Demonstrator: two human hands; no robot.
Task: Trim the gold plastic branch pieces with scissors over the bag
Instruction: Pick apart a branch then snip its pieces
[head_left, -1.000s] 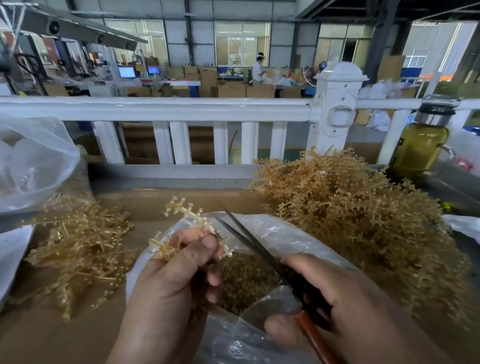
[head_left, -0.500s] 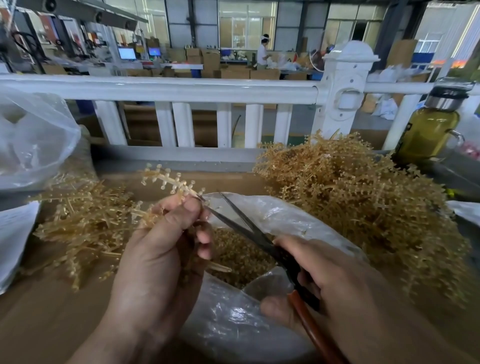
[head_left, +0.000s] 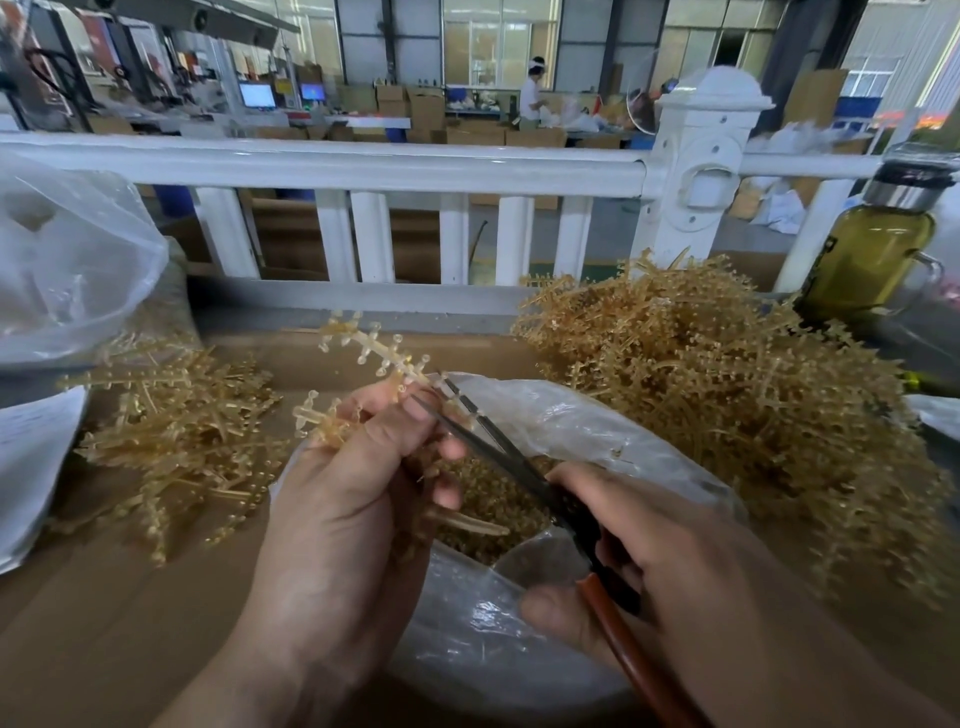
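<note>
Head view. I see the left hand (head_left: 353, 499) grasping a gold branch (head_left: 379, 358) between thumb and curled fingers, its studded tip pointing to 11 o'clock above the bag (head_left: 597, 441). The right hand (head_left: 649, 561) is wrapped round the handles of the scissors (head_left: 498, 452). The blades stand parted and reach toward 11 o'clock, their tips at the branch stem just beside the left fingertips. The bag, open at centre, holds gold trimmings (head_left: 483, 499). A large pile (head_left: 727, 415) of branches lies at 2 o'clock of the bag, just beside it. A smaller pile (head_left: 176, 436) lies at 9 o'clock. A bottle (head_left: 867, 249) of yellow liquid stands at 1 o'clock, by the white railing (head_left: 363, 166) at 12 o'clock.
</note>
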